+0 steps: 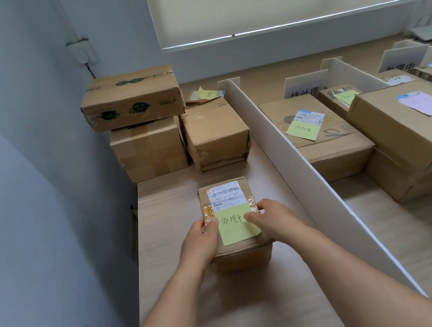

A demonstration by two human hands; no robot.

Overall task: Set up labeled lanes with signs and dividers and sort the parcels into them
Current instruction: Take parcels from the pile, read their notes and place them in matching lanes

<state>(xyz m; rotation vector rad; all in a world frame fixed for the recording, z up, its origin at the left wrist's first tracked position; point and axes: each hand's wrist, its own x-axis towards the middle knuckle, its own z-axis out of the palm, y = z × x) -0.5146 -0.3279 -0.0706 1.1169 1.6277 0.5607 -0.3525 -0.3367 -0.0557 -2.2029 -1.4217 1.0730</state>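
A small cardboard parcel [239, 255] with a shipping label and a yellow sticky note [236, 226] lies on the wooden table [164, 199] in the leftmost lane. My left hand [200, 240] grips its left side and my right hand [272, 223] grips its right side, thumbs on top beside the note. A long white divider [301, 155] runs along the lane's right side. Beyond it stand a white sign [306, 87] with black characters and several labelled parcels [317, 130].
Three plain boxes are stacked against the blue wall: a top box [131, 97], one below [148, 148] and one beside [215, 132]. More dividers [350, 74], a second sign [402, 59] and a large box [413, 132] fill the right lanes.
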